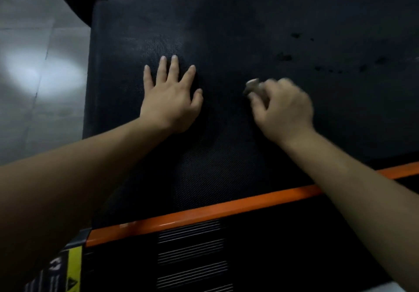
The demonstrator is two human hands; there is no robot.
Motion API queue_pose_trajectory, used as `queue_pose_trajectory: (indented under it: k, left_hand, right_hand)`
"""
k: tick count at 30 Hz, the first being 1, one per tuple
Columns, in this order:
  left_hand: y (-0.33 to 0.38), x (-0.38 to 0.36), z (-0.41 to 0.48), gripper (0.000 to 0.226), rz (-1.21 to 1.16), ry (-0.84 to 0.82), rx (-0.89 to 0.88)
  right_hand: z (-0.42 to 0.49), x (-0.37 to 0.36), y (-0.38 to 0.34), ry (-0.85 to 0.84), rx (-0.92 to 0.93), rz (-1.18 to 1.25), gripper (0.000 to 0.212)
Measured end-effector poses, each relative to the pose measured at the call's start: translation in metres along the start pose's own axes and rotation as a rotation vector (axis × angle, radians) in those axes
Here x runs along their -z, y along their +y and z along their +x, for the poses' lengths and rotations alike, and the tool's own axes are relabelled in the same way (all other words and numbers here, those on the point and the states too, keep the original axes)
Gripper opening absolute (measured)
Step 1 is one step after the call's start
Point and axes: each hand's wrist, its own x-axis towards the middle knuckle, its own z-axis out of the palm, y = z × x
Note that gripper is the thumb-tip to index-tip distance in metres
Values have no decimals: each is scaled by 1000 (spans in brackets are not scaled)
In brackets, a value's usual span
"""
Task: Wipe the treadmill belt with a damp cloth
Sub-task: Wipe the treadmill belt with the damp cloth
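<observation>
Right hand (283,106) grips crumpled cloth (251,86) on textured belt (249,31)

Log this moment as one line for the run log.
left hand: flat on belt | right hand: grips small cloth, blurred | dark spots: on belt beyond right hand

Both bare forearms reach forward from the lower corners, the left forearm (79,178) slanting up to the right and the right forearm (351,189) slanting up to the left. The left grip (172,101) lies palm down and flat, with its four fingers straight and spread and the thumb angled out toward the right. The right grip (283,106), blurred, is knuckles-up with fingers curled, pinching a small pale cloth (252,86) at its fingertips.
</observation>
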Motion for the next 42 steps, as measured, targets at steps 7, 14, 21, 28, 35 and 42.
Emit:
queue_pose_trajectory:
  k: [7,14,21,28,35,42]
  left_hand:
    - [-3,-2,1,67,-21,23,-28]
    - [-3,0,1,68,-37,23,-58]
    - [8,12,-3,60,-133,-59,-29]
    - [60,12,32,53,-215,-54,132]
    - [83,-8,36,56,-129,36,243]
    - [86,-11,38,77,-5,-2,277]
  right_hand:
    - [-12,8,-8,-131,61,-58,24]
    - [-69,14,-57,-144,127,91,38]
    - [9,11,22,-95,-123,-165,29]
    - [3,9,44,-203,194,6,25]
    - [43,0,79,-141,142,86,24]
    - [158,-14,125,-137,73,42,35]
